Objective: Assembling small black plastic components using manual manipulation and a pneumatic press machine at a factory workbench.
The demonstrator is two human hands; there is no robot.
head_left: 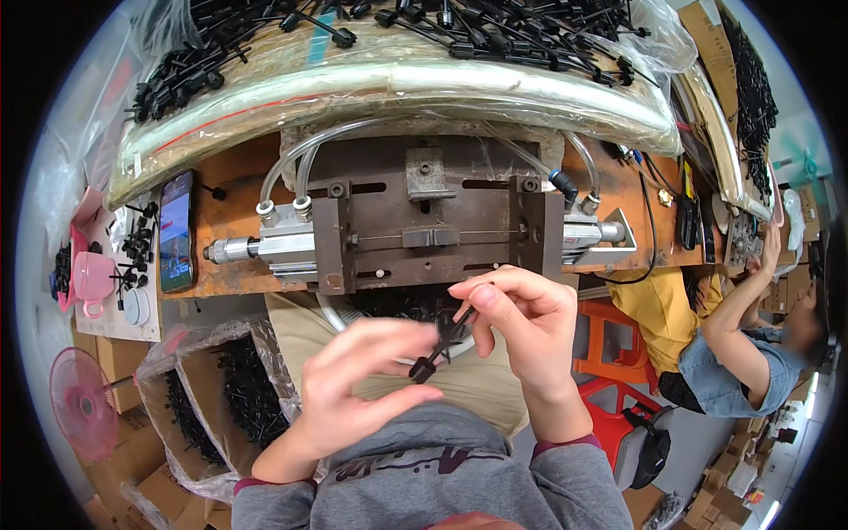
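In front of my lap, my right hand [526, 327] pinches a slim black rod-shaped part [427, 367] with a thicker knob at its lower end. Thumb and forefinger close on its upper end, and the part slants down to the left. Beside the knob is my left hand [367, 380], its fingers stretched out and slightly blurred, thumb apart; it does not grip the part. Just beyond both hands stands a brown metal fixture [389, 256] with a small metal block [431, 237] at its centre.
Silver pneumatic cylinders [287, 246] flank the fixture, with clear hoses [291, 163]. Black parts [495, 31] are heaped behind a plastic-wrapped edge [397, 84]. A phone [177, 230] lies left. Plastic-lined boxes [199, 389] hold more parts. A co-worker [751, 353] sits right, near a red stool [609, 424].
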